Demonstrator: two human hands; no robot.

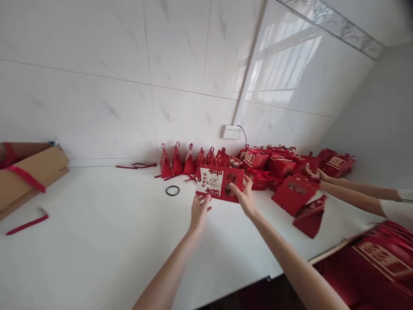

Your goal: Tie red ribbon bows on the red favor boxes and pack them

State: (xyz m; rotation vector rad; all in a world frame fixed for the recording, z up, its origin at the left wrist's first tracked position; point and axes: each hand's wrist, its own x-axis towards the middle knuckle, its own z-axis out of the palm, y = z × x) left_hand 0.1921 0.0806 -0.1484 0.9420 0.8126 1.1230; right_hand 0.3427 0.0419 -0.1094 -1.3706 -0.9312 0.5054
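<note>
Between my two hands, above the white table, is a red paper gift box (217, 183) with a pale printed panel and a dark oval cut-out. My left hand (200, 211) grips its lower left edge between thumb and fingers. At the right end my right hand (245, 196) is closed on the box, its thumb near the cut-out. The box looks flat; its far side is hidden. Behind it, small red pyramid-shaped boxes (177, 160) with ribbon loops stand in a row by the wall.
Many red gift boxes (282, 165) are heaped at the right, where a co-worker's hands (322, 177) reach in. A black ring (172, 190) and a red ribbon (27, 224) lie on the white table (97, 241). A cardboard box (35, 176) stands at left.
</note>
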